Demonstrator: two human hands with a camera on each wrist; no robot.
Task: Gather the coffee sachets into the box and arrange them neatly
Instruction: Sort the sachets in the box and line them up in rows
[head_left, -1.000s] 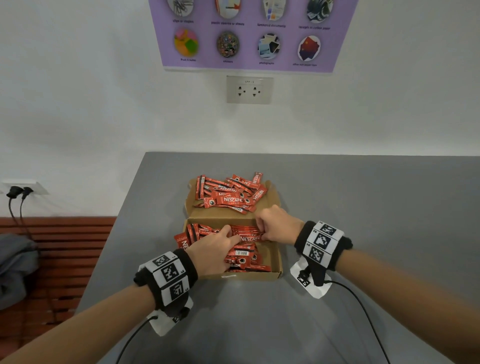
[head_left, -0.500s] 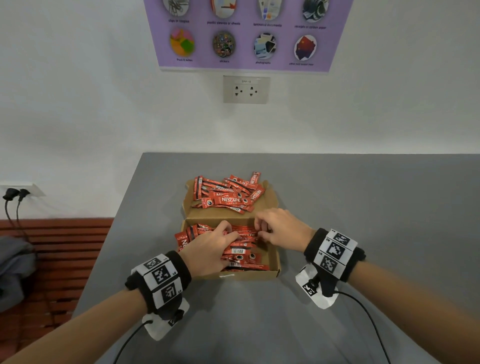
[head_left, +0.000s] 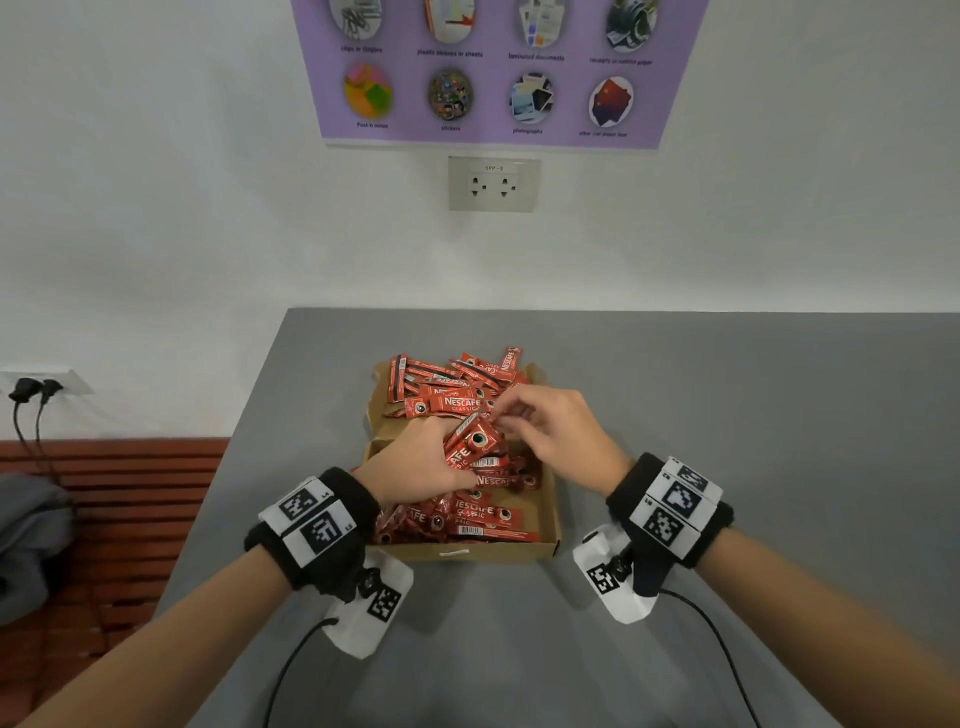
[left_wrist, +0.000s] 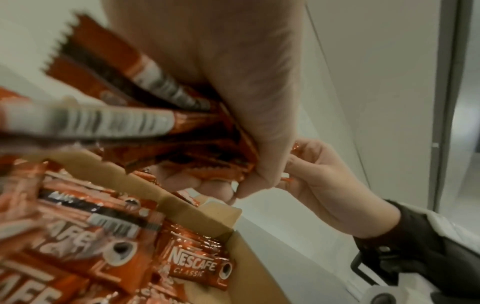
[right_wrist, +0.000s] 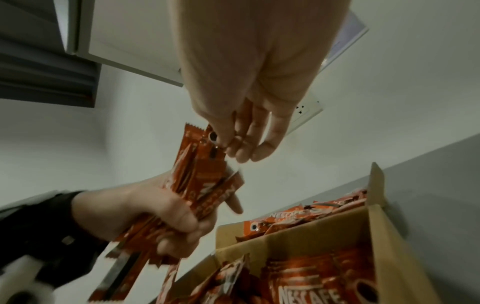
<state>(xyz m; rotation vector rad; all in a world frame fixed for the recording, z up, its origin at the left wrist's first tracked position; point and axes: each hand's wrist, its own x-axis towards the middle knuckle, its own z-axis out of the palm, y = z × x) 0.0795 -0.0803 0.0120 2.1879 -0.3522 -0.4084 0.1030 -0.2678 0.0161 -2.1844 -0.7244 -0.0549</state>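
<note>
red foil coffee sachets (head_left: 470, 519): red-orange, white lettering, a black band, a white barcode panel with black bars, a small black-and-white cup motif. open brown cardboard box (head_left: 549, 512): plain tan. flat grey surface (head_left: 727, 415): uniform matt grey. black fabric wristbands (head_left: 332, 540): black, carrying white tags with black square-code patterns. wall: white. purple wall poster (head_left: 488, 67): lilac with round multicoloured pictures. wall socket plate (head_left: 492, 183): pale grey. slatted wooden bench (head_left: 124, 519): reddish-brown.

The left hand (head_left: 415, 462) hides the lower ends of its gripped sachets (head_left: 470, 441).
</note>
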